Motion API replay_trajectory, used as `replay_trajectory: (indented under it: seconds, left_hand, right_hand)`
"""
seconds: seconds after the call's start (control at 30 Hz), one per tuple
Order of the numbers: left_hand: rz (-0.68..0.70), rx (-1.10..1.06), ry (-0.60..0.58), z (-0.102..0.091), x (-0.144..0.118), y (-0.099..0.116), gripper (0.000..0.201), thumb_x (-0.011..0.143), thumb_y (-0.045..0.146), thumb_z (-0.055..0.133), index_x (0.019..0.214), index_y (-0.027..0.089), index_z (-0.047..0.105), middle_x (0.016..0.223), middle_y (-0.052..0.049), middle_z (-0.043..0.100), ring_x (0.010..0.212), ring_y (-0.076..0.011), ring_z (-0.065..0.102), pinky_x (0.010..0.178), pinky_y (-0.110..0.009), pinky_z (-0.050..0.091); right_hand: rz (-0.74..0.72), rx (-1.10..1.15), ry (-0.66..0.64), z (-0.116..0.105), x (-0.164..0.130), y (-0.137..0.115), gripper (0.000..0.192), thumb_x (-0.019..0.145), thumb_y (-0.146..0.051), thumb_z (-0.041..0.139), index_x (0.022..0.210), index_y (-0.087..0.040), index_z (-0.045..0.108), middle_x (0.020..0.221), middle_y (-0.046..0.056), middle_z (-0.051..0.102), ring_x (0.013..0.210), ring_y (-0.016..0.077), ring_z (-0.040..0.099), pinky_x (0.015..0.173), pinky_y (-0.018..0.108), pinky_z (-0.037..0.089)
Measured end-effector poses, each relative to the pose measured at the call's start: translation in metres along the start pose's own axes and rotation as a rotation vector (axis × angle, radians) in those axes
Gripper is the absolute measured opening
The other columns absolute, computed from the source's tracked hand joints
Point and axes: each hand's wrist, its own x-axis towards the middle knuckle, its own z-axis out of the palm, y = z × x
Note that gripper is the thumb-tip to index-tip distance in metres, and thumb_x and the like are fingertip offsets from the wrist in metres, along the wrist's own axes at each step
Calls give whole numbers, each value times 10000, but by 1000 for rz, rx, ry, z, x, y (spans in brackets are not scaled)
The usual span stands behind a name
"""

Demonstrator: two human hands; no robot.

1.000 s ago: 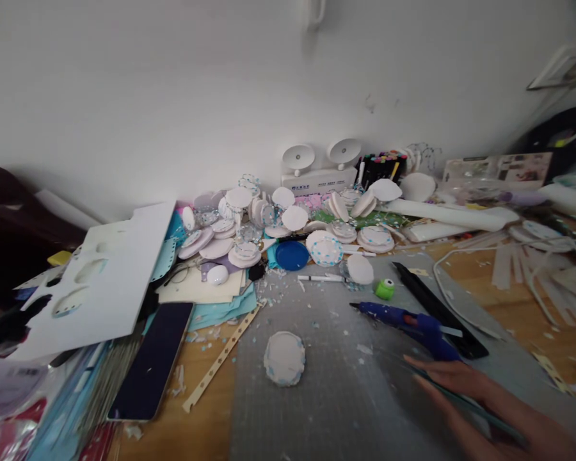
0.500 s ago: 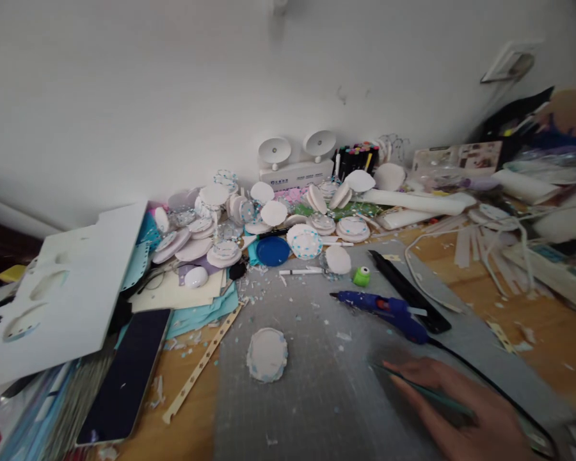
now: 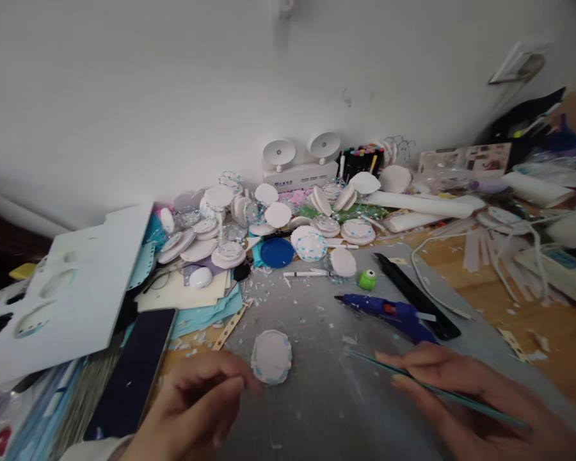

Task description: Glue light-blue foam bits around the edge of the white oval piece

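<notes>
My right hand (image 3: 465, 397) grips slim teal tweezers (image 3: 465, 398) between thumb and fingers. Their tip points left over the grey cutting mat (image 3: 326, 397). My left hand (image 3: 201, 397) is at the mat's left edge, its fingers loosely bent, with no object visible in them. Just beyond its fingertips lies a round white disc (image 3: 271, 357) with a pale blue-flecked rim, flat on the mat. A blue hot glue gun (image 3: 388, 312) rests on its side above my right hand, nozzle to the left.
White and blue-trimmed discs (image 3: 310, 243) are heaped along the wall. A black bar-shaped tool (image 3: 417, 298) and a small green punch (image 3: 367, 279) lie near the glue gun. To the left are a dark phone (image 3: 132, 371) and a white cut-out board (image 3: 84, 291).
My left hand has come into view from below, beside the disc. My right hand has moved slightly, and the tweezers' tip has shifted left and up. The disc stays on the mat.
</notes>
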Motion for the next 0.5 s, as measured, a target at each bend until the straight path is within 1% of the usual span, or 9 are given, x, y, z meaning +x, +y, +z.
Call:
replay_trajectory:
  seconds: [0.03, 0.1, 0.17, 0.23, 0.3, 0.37, 0.43, 0.5]
  left_hand:
    - [22, -23, -20, 9, 8, 6, 408, 891, 567, 641, 835, 179, 755, 416, 60, 427, 363, -61, 321, 414, -192, 268]
    - [64, -68, -43, 19, 19, 7, 417, 882, 575, 649, 843, 175, 761, 388, 76, 393, 330, -50, 292, 395, -182, 240]
    - [61, -95, -18, 23, 24, -1, 431, 865, 588, 666, 854, 169, 766, 387, 73, 405, 325, -49, 311, 387, -172, 238]
    - [49, -130, 25, 23, 24, -14, 433, 849, 594, 686, 875, 171, 772, 422, 61, 449, 334, -43, 348, 380, -156, 239]
    - [57, -171, 14, 24, 24, -25, 437, 839, 596, 697, 915, 174, 777, 434, 57, 474, 319, -36, 362, 363, -145, 244]
    - [27, -185, 5, 25, 23, -32, 449, 831, 597, 709, 952, 171, 783, 456, 48, 502, 324, -29, 382, 364, -136, 267]
    - [-7, -209, 15, 26, 22, -35, 476, 819, 610, 715, 962, 162, 783, 477, 43, 518, 332, -24, 391, 366, -131, 287]
    - [-41, -238, 23, 27, 22, -37, 510, 797, 627, 727, 965, 149, 777, 490, 41, 527, 334, -22, 392, 361, -131, 294]
  right_hand:
    - [-22, 55, -25, 6, 2, -3, 110, 797, -214, 747, 850, -297, 697, 844, -22, 791, 730, 160, 761, 709, 220, 635]
    - [-72, 180, -89, 21, 9, -9, 194, 798, -141, 731, 901, -293, 668, 886, -17, 793, 782, 168, 765, 758, 251, 635]
    - [-102, 273, -137, 38, 18, -15, 215, 810, -104, 702, 914, -286, 656, 897, -11, 796, 793, 168, 767, 753, 255, 636]
    - [-119, 334, -143, 54, 27, -21, 211, 805, -91, 691, 898, -277, 656, 876, -13, 797, 772, 161, 766, 735, 235, 634]
    - [-123, 382, -152, 66, 31, -24, 223, 784, -73, 692, 881, -272, 664, 855, -20, 795, 743, 149, 763, 718, 207, 631]
    - [-94, 417, -163, 75, 28, -24, 223, 768, -69, 699, 855, -273, 677, 820, -33, 789, 704, 138, 757, 685, 179, 627]
    - [-14, 431, -149, 81, 20, -23, 211, 762, -80, 720, 824, -279, 687, 806, -38, 786, 686, 138, 755, 643, 160, 622]
    - [56, 433, -126, 84, 11, -21, 203, 750, -103, 754, 816, -286, 700, 813, -36, 789, 703, 154, 762, 639, 169, 627]
